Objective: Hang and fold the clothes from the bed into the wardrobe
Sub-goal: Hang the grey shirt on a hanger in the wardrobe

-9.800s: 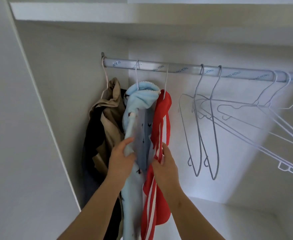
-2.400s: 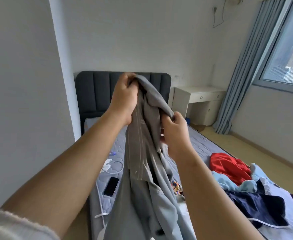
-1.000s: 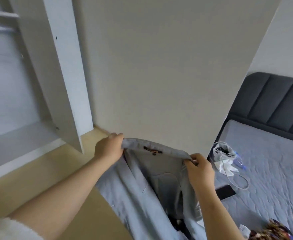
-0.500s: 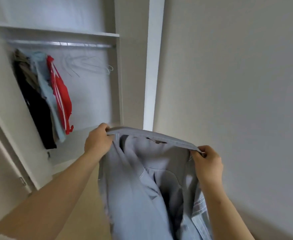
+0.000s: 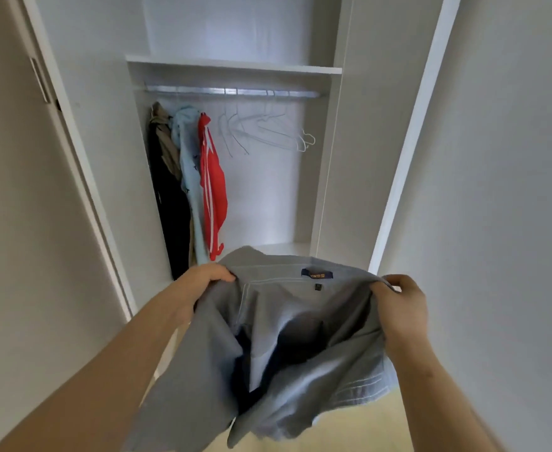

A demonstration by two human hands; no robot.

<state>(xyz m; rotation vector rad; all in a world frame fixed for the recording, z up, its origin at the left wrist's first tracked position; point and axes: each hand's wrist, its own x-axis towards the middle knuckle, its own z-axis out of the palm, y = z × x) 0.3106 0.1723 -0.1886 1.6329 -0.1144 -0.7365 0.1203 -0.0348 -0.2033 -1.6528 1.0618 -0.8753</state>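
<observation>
I hold a grey shirt (image 5: 287, 321) spread between my two hands in the lower half of the frame, collar edge uppermost. My left hand (image 5: 208, 274) is at lower centre-left, and its fingers (image 5: 222, 275) are curled over the shirt's upper edge, gripping the cloth. My right hand (image 5: 400, 305) is at lower right, with its fingers (image 5: 395, 282) bunched round the other end of that edge, gripping it as well. A dark blue label (image 5: 317, 274) shows inside the collar band between my hands. The rest of the shirt hangs in loose folds toward the bottom edge, above a pale yellow floor (image 5: 366, 429).

Behind the shirt, in the middle of the frame, is the open wardrobe (image 5: 333, 190). A silver rail (image 5: 232, 92) runs across it under a white shelf (image 5: 232, 65). At the rail's left end four pieces hang close together: a black garment (image 5: 170, 207), a khaki one (image 5: 162, 132), a light blue one (image 5: 186, 151) and a red one with white stripes (image 5: 212, 184), the red furthest right. Right of them several bare wire hangers (image 5: 268, 128) hang tilted on the rail. The shirt is well apart from the rail and lower in the frame.
</observation>
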